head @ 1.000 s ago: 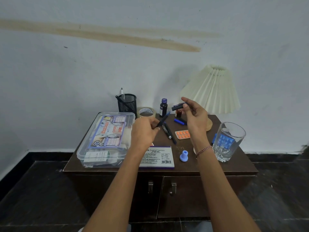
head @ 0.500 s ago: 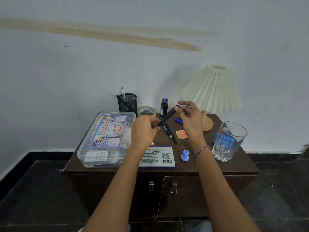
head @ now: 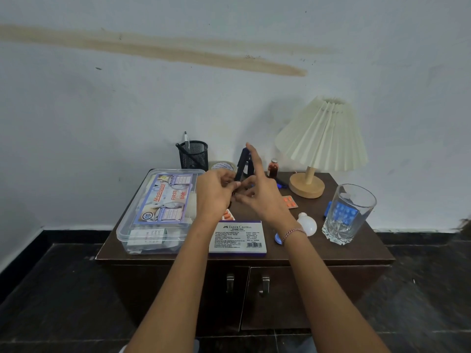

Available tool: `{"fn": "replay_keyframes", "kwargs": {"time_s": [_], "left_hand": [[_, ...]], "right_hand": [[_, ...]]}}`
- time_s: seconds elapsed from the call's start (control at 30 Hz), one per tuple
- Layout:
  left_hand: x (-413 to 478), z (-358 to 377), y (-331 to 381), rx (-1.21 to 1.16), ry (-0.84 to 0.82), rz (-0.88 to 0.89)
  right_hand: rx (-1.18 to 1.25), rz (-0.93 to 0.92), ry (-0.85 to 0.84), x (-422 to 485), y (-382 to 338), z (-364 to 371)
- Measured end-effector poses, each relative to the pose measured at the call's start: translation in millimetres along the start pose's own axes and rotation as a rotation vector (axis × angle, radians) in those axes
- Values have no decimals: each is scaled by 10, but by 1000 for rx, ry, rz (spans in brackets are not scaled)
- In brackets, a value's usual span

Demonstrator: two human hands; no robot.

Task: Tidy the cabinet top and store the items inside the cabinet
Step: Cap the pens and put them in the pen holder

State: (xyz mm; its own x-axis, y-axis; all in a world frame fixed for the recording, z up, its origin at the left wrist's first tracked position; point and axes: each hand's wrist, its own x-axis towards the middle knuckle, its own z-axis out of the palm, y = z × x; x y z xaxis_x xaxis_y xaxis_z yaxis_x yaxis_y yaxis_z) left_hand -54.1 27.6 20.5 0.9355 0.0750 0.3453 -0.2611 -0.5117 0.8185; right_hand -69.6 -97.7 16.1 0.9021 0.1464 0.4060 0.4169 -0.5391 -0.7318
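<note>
There is one dark brown cabinet [head: 305,296] with two doors and two handles. Its top is the surface [head: 316,207] where all the things sit.

One lamp [head: 323,138] with a folded cream shade stands at the back right. One clear first aid box [head: 160,212] lies on the left side. One stamp pad box [head: 238,236] lies flat at the front edge, in the middle. One glass [head: 349,215] stands on the right, with one blue pill strip [head: 344,212] inside it. One black mesh pen cup [head: 195,155] stands at the back with two pens in it. One white bulb [head: 307,224] lies just beside the glass. One roll of tape [head: 223,166] sits behind the box. One small brown bottle [head: 273,168] stands near the lamp. Two orange pill strips lie on the surface, one [head: 290,202] right of the hands and one [head: 228,214] under the left wrist. One blue pen [head: 281,186] lies near the lamp base. One small blue cap [head: 277,238] peeks out by the right wrist.

Both hands are up over the middle of the surface. The left hand [head: 216,193] holds one dark pen [head: 240,164] in its curled fingers. The pen sticks up and leans a little. The right hand [head: 262,194] is wide, just beside the pen, with its first finger straight up and the other fingers loosely bent.
</note>
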Motion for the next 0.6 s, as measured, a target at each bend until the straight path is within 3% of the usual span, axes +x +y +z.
{"fn": "replay_keyframes", "kwargs": {"time_s": [0.6], "left_hand": [[85,-13,-29,-122,-12,1]], "right_hand": [[105,26,167,122,11,149]]}}
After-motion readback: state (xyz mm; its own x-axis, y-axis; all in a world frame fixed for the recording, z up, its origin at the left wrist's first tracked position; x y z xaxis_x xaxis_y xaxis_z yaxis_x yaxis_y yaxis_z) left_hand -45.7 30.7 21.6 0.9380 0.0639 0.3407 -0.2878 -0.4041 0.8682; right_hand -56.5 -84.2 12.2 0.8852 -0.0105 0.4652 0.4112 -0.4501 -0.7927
